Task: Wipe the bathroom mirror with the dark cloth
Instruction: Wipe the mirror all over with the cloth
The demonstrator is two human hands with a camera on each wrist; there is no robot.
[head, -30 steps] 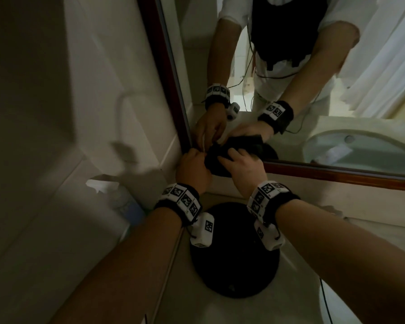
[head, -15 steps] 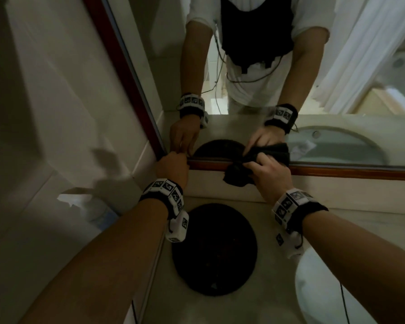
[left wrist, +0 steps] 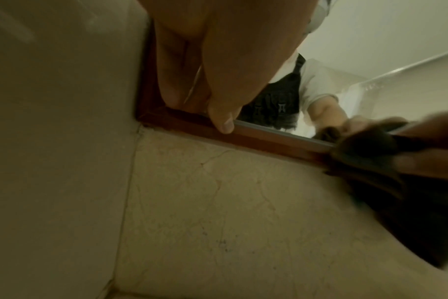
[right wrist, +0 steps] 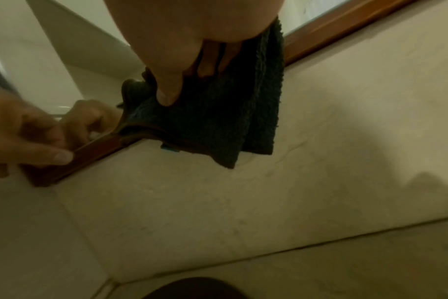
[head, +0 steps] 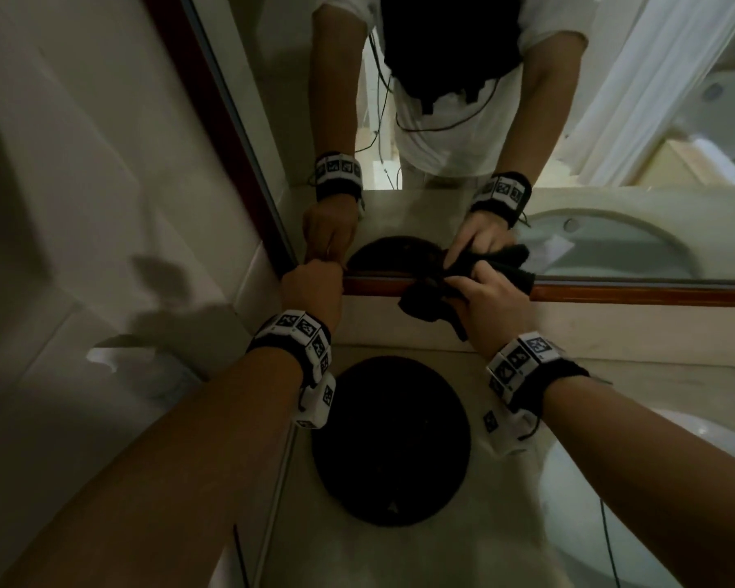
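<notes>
Beige stone tiles (head: 421, 328) back the table (head: 399, 553) under the bathroom mirror (head: 442, 205), which has a reddish wooden frame (head: 612, 295). At the middle of the head view, the right hand (head: 491, 301) grips the dark cloth (head: 425, 303), thumb and fingers curled round its bunched folds, and presses it against the bottom rail of the frame and the lowest strip of glass; loose folds hang down over the tiles below. Toward nine o'clock from it, the left hand (head: 312, 290) sits at the mirror's lower left corner with its fingers curled, thumb tip resting on the frame; it holds nothing that can be seen. Both wrists carry bands with black-and-white markers. At six o'clock from the hands, a round black mat (head: 391, 443) lies flat on the table. At four o'clock, the pale rim of a sink (head: 578, 502) shows. At eight o'clock, a white spray bottle (head: 102, 358) stands dim by the side wall.
</notes>
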